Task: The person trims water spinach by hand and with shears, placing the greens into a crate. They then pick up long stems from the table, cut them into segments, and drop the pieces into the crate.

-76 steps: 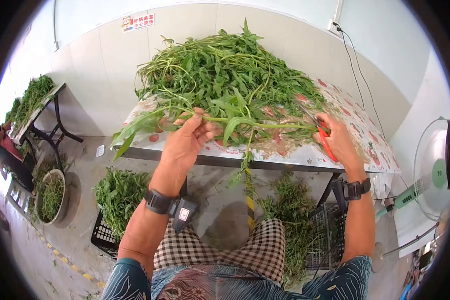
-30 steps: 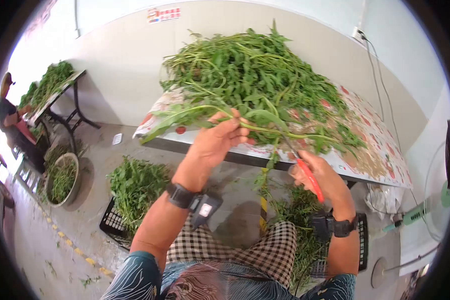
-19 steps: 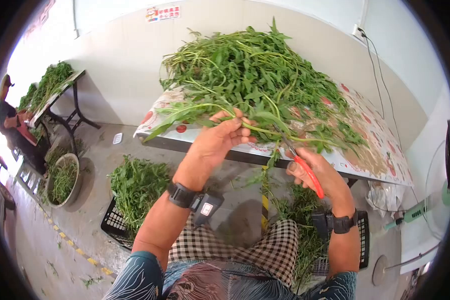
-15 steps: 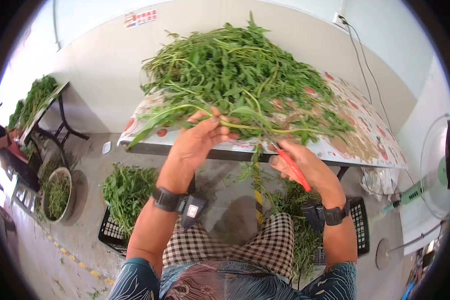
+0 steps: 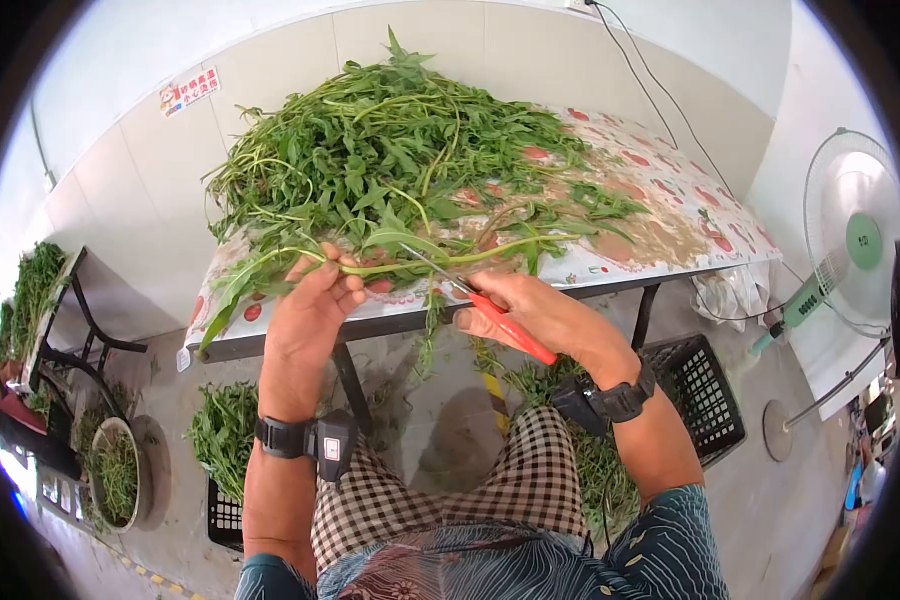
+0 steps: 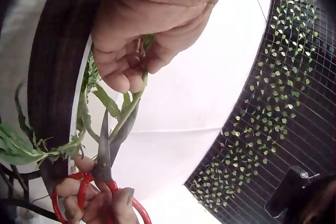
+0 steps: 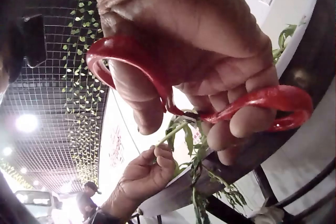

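Note:
My left hand pinches a long leafy green stem between thumb and fingers over the table's front edge. My right hand holds red-handled scissors, thumb and fingers through the handle loops, as the right wrist view shows. The scissor blades stand apart in the left wrist view and point toward my left fingers, with the stem running down to them. A limp leafy shoot hangs below the stem. Behind the hands lies a big heap of leafy greens on the table.
The table has a fruit-patterned cover with wet brown patches. Crates of greens stand below, one black crate at right. A fan is on the right. At left are a tub and a second table.
My right hand and scissors have moved from the stem's right end in toward my left hand. My left hand still pinches the stem. The head view has swung to the right.

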### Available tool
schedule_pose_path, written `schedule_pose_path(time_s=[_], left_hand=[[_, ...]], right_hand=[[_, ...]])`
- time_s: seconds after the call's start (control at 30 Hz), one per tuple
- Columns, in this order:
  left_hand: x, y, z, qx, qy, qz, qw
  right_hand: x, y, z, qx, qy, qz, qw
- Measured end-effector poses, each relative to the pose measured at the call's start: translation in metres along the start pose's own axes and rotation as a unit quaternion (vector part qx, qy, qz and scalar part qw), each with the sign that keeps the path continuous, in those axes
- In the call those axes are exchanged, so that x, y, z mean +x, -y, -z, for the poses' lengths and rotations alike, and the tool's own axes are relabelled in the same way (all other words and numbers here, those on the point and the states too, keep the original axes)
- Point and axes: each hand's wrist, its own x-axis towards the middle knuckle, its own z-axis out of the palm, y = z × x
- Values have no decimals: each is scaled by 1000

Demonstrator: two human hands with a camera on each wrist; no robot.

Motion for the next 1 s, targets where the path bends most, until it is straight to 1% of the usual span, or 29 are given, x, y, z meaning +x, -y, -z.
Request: schedule_pose_path(time_s=[0.07,0.17,0.27,0.37,0.47,0.57,0.6,0.67,0.7,0.8,0.87,0.9,1.0], left_hand=[[0,0,0,0,0,0,1000],[0,0,0,3,1,1,1000],[0,-1,-1,6,2,-2,1000],[0,-1,0,7,4,-6,1000],[0,-1,0,5,1,-4,1000],[1,-1,0,5,-2,0,1000],[1,0,1,2,-8,1,1000],[0,-1,4,7,-16,-5,1000],[-1,-1,4,17,-15,-12,1000],[0,1,7,25,-9,-17,1000],[2,2,9,27,9,-21,999],[1,3,5,54,-8,-26,998],[-2,1,-2,106,-5,-13,994]], right_hand=[[-1,7,3,37,17,-43,998],[0,8,4,7,22,-43,999],[-2,11,6,115,24,-77,990],[-1,0,3,122,19,-63,990],[0,-5,3,69,22,-62,995],[-5,2,5,87,39,-91,991],[-7,4,8,21,40,-55,997],[-15,4,18,-107,42,22,993],[-17,6,27,-48,50,-16,997],[-23,25,45,13,-78,-129,988],[-13,7,43,-78,-181,-90,976],[-6,0,42,-123,-230,-65,963],[11,-5,38,-274,-227,30,934]])
